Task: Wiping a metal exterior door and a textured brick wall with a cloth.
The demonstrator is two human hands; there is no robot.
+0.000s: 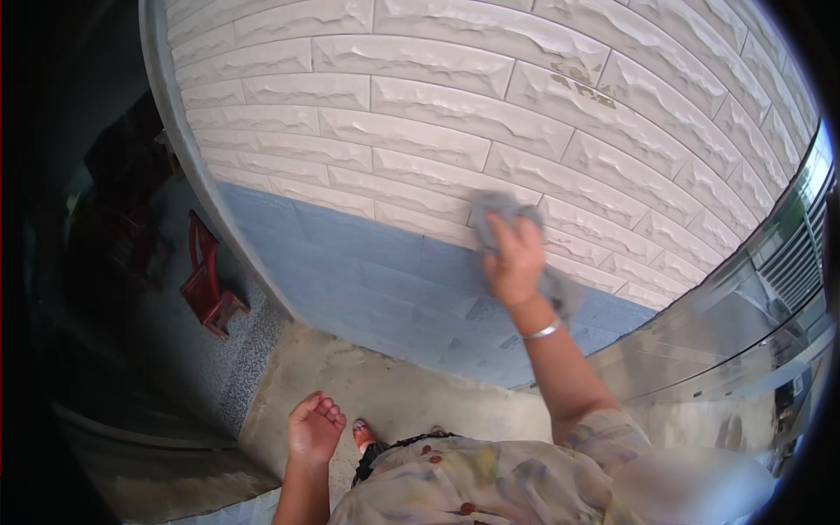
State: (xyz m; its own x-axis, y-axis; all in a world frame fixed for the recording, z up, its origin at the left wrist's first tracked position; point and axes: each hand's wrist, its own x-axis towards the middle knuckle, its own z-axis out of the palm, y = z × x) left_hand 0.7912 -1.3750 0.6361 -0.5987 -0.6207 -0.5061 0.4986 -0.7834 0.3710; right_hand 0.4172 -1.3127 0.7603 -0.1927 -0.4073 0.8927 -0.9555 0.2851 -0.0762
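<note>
My right hand, with a silver bangle on its wrist, presses a grey cloth against the wall of white textured brick-shaped tiles. The cloth is blurred; part of it hangs below the hand, over the top of the blue-grey lower wall tiles. Down at the lower left, my left hand is held away from the wall, palm up with its fingers loosely curled and nothing in it. Grey-brown patches mark the white tiles at the upper right.
A red wooden chair stands beyond the wall's left edge, on a speckled floor. Shiny metal panels border the wall on the right. My feet are on a concrete floor below the wall.
</note>
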